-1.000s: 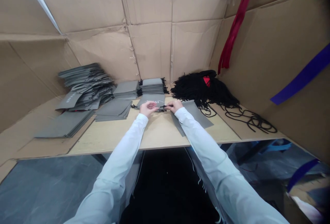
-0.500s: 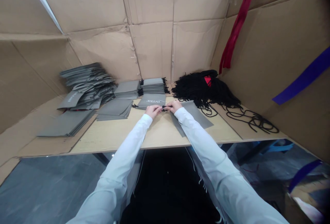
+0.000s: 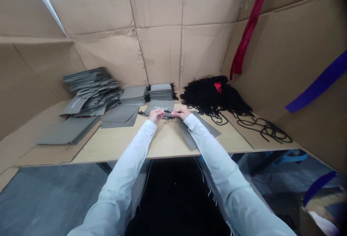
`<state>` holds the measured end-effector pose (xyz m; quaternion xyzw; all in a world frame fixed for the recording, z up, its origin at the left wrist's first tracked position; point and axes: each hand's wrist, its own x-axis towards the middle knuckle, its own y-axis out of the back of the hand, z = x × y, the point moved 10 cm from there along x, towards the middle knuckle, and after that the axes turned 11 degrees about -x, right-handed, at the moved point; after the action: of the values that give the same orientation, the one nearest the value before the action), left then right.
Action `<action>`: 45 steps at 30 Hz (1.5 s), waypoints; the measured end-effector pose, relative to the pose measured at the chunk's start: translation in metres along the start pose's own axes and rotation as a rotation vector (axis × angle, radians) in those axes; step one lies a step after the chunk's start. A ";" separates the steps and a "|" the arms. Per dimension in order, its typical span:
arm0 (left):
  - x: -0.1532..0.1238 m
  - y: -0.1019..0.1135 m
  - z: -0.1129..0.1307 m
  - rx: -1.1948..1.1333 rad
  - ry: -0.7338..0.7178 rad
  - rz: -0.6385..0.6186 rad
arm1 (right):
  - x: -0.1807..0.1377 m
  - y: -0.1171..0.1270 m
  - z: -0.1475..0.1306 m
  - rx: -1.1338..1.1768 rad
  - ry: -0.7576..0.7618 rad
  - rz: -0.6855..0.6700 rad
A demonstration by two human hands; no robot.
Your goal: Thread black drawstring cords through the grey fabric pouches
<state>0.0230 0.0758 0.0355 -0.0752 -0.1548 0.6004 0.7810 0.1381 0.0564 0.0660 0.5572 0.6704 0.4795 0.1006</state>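
Observation:
My left hand [image 3: 156, 116] is closed in a pinch on one end of a short black cord [image 3: 167, 111]. The cord stretches across to my right hand [image 3: 181, 112], whose fingers are also pinched on it. Below my right hand and forearm is a grey drawstring pouch [image 3: 187, 133], tilted and partly covered by the sleeve; whether the cord runs through it I cannot tell. Just behind my hands lies a grey pouch with white lettering [image 3: 154, 106], black cord ends at its side.
Farther back stands a pile of corded pouches [image 3: 162, 93]. Grey pouches fill the left in a tall heap [image 3: 94, 87] and flat stacks [image 3: 120, 116]. Black cords [image 3: 214, 95] are heaped right, with loose ones [image 3: 267, 127] beside them. Cardboard walls [image 3: 158, 51] enclose the table [image 3: 108, 147].
My hands have moved apart, the left one shifting left, and more black cord shows between them. The grey pouch under my right arm has turned and its near corner has come closer.

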 end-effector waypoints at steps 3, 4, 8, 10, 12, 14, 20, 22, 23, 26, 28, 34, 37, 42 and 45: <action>0.000 -0.002 -0.002 0.128 -0.019 -0.049 | 0.000 -0.005 0.002 -0.064 0.013 -0.012; 0.001 -0.002 -0.004 0.175 -0.024 -0.059 | 0.000 -0.007 0.003 -0.097 0.014 -0.014; 0.003 0.001 -0.021 0.244 0.074 -0.056 | 0.000 -0.012 0.006 -0.223 -0.019 -0.003; 0.003 0.005 -0.030 0.232 0.141 -0.036 | 0.000 -0.014 0.005 -0.238 -0.022 -0.007; 0.004 0.008 -0.035 0.225 0.176 -0.005 | 0.000 -0.014 0.004 -0.238 -0.026 -0.008; 0.004 0.008 -0.037 0.224 0.187 -0.001 | 0.000 -0.014 0.005 -0.226 -0.036 -0.005; 0.001 -0.009 -0.034 0.206 0.127 -0.125 | -0.002 -0.015 0.004 -0.036 -0.024 0.041; 0.001 -0.010 -0.033 0.244 0.099 -0.127 | -0.002 -0.017 0.002 0.064 -0.008 0.051; 0.002 -0.011 -0.033 0.265 0.082 -0.129 | -0.001 -0.018 0.002 0.112 -0.006 0.053; 0.003 -0.013 -0.033 0.305 0.046 -0.141 | 0.000 -0.020 0.004 0.230 -0.018 0.052; 0.003 -0.015 -0.033 0.314 0.025 -0.149 | 0.000 -0.020 0.005 0.294 -0.017 0.039; 0.002 -0.019 -0.027 0.321 -0.019 -0.185 | 0.000 -0.020 0.005 0.345 0.003 0.003; 0.001 -0.015 -0.028 0.297 0.013 -0.175 | -0.001 -0.017 0.010 0.271 0.000 0.028; 0.002 -0.001 -0.029 0.259 0.067 -0.092 | -0.001 -0.014 0.019 -0.025 -0.044 0.011; 0.000 0.004 -0.020 0.309 -0.006 -0.037 | -0.001 -0.012 0.018 -0.159 -0.065 0.008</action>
<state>0.0264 0.0783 0.0154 0.0503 -0.0642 0.6029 0.7936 0.1423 0.0664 0.0469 0.5654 0.6243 0.5134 0.1644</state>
